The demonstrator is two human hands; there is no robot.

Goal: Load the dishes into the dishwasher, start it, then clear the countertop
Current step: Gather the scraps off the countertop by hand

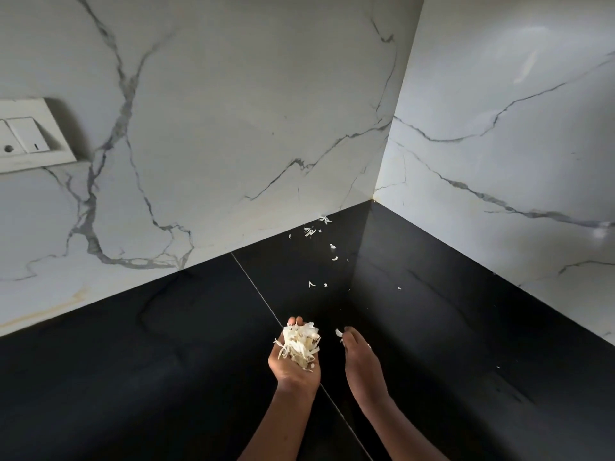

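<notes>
The person stands at the corner of a black countertop (159,361), both bare forearms reaching out over it. The left hand (293,366) is turned palm up and cupped, its fingers curled loosely round a heap of peelings (301,346) — pale, papery shreds piled from the palm up to the fingertips, with a few strands hanging over the edge of the hand. The right hand (361,361) is just beside it, back upward, fingers drawn together at the tips and pinching a single scrap (338,333) of the same pale stuff, held in the gap between the two hands. Further back on the counter lie more loose scraps (309,231), thickest where the surface meets the back wall (233,128), then thinning out in a scattered trail toward the hands; one small fleck sits off to the right, nearer the side wall (499,161). Both walls are white marble with grey veins, and they meet in the corner straight ahead. A thin seam (253,281) runs across the dark counter from the back wall down toward the left wrist. On the back wall at the far left is a white switch plate (30,136), with a rocker switch and part of a socket showing at the edge of view.
</notes>
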